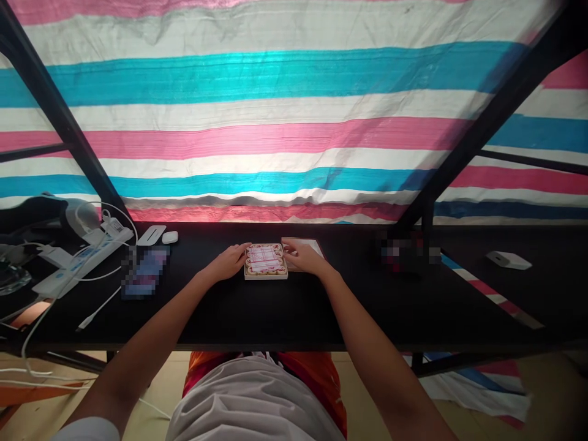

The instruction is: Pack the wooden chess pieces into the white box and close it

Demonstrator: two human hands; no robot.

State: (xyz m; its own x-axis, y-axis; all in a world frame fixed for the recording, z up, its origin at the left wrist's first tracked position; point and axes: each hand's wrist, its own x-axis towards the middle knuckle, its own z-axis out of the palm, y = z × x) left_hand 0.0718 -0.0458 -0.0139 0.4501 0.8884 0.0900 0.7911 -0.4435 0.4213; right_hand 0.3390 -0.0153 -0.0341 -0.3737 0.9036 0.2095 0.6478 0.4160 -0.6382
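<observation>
**A:** Where are the hands?

**B:** They are apart, one on each side of a small patterned box. The left hand has its bent fingers against the box's left edge. The right hand is at the box's right edge, near the far corner. I cannot tell whether either hand squeezes the box or only rests against it.

**A:** And the box itself?

**B:** It lies flat on a black table, straight ahead of the person. Its top shows pink checks inside a scalloped border, and its sides are pale.

**A:** Anything touching it?

**B:** A flat white piece lies just beyond the box on the right and is partly under the right hand. It could be a lid or a card. I cannot tell which, or whether it touches the box.

**A:** What is to the left of the box?

**B:** Well to the left, a white power strip lies at an angle with plugs and white cables trailing from it. Nearer the box but still apart from it, there is a flat white device with a small white oval gadget beside it. Between those and the box is something blurred out.

**A:** And to the right?

**B:** Far to the right of the box is a small white block. Another blurred patch lies between the two.

**A:** Behind the box?

**B:** A cloth striped in pink, white and turquoise hangs behind it. Two slanted black bars cross the cloth, one on each side of the box.
</observation>
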